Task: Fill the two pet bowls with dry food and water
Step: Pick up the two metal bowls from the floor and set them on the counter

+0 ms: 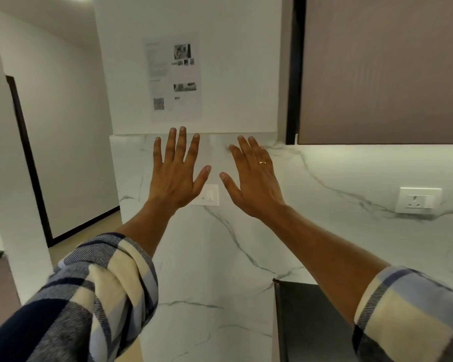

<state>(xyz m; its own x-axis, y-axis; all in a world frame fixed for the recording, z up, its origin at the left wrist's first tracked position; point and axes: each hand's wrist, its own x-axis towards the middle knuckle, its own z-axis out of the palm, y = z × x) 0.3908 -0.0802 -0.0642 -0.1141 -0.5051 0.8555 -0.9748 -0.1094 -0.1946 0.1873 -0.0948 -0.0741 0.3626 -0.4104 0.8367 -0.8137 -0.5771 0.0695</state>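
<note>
My left hand (177,169) and my right hand (254,178) are both held up in front of me, backs toward the camera, fingers straight and spread. Neither holds anything. A gold ring sits on a finger of the right hand. Both sleeves are plaid, rolled to the forearm. No pet bowl, dry food or water is in view.
A white marble-patterned wall (220,257) fills the middle. On it sit a switch plate (209,195) behind my hands and a socket (419,201) at right. A printed sheet (173,77) hangs above. A dark counter corner (304,322) lies lower right; a doorway (29,163) is at left.
</note>
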